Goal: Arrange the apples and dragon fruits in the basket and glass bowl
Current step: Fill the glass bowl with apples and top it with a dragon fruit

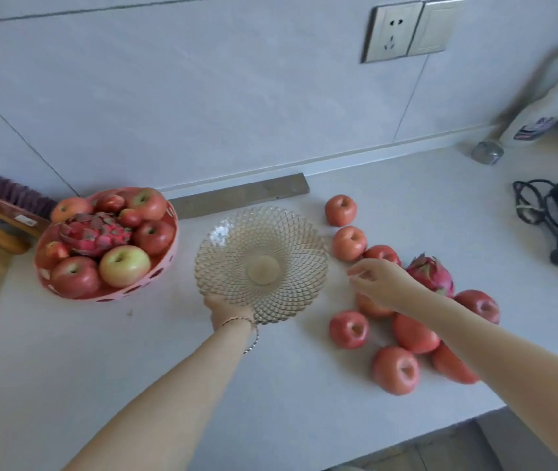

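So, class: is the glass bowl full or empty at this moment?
Empty. The counter shows through the glass bowl, no fruit lies in it, and the left hand grips its near rim.

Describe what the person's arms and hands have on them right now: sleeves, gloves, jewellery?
Both forearms are bare: no sleeves reach into view and there are no gloves. The left hand has thin bracelets at its wrist, one dark cord-like strand and a looser silvery chain. The right hand shows no bracelet or watch, and I can see no rings on either.
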Demonstrator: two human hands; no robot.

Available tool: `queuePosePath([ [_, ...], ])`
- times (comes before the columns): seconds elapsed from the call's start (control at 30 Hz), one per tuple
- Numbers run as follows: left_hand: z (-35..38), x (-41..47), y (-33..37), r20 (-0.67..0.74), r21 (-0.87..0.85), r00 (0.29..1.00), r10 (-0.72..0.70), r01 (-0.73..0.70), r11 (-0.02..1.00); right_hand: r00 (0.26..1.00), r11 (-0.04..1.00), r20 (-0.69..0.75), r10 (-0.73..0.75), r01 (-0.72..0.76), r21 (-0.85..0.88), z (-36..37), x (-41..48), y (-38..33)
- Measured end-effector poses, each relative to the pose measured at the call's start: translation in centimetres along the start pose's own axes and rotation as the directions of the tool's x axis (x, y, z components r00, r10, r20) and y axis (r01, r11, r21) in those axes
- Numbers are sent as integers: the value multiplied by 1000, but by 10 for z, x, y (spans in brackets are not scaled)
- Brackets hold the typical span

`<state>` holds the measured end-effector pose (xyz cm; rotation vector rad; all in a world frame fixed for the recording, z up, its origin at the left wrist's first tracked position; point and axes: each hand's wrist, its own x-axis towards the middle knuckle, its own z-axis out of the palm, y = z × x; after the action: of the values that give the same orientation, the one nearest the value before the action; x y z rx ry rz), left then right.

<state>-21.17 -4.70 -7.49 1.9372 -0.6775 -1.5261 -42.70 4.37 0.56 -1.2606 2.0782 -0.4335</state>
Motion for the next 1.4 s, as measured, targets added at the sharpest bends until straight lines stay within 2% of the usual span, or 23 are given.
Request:
queuePosePath([
  [0.13,-6,-14,-13,-74,-12,997,8,-9,1000,995,995,44,-88,90,-49,-15,2,21],
  [0.27,-31,-28,-32,-125,98,992,-23,35,995,983,977,137,-123,144,-157,-10,-6,30],
  [0.33,-44,-33,-41,-113,124,993,-19,33,992,958,904,220,-184,253,-345,8,-12,34],
  [0.43,-57,-40,-52,-100,189,995,1,18,982,928,738,326,-182,348,-579,42,-23,40],
  [0.5,-61,-41,-56,-87,203,996,2,16,979,933,658,302,-196,353,-665,60,-22,44],
  [0.57,-65,-42,-57,-79,210,997,-2,19,978,946,649,246,-210,323,-689,68,-19,45],
  [0.63,-66,-42,-57,-77,238,997,5,13,971,954,683,233,-190,299,-667,67,-16,45],
  [0.7,-68,-42,-55,-81,267,997,5,17,964,966,767,177,-186,256,-588,63,-15,43],
  [0.8,-72,-37,-52,-38,328,999,15,-2,945,990,937,-17,-140,127,-324,44,-18,38],
  [0.87,-77,-33,-52,17,361,999,50,-53,931,985,977,-105,-134,113,-181,33,-18,33],
  [0.93,-80,-30,-52,55,386,996,76,-92,918,979,978,-127,-160,140,-152,30,-17,25],
  [1.03,-82,-28,-51,89,425,991,102,-131,896,976,972,-69,-206,195,-131,47,-12,7],
  [1.2,-86,-26,-50,141,496,984,110,-167,852,953,960,160,-257,272,-75,108,13,-26],
  [1.4,-87,-26,-58,155,531,981,117,-182,828,954,960,187,-235,258,-110,149,30,-38],
])
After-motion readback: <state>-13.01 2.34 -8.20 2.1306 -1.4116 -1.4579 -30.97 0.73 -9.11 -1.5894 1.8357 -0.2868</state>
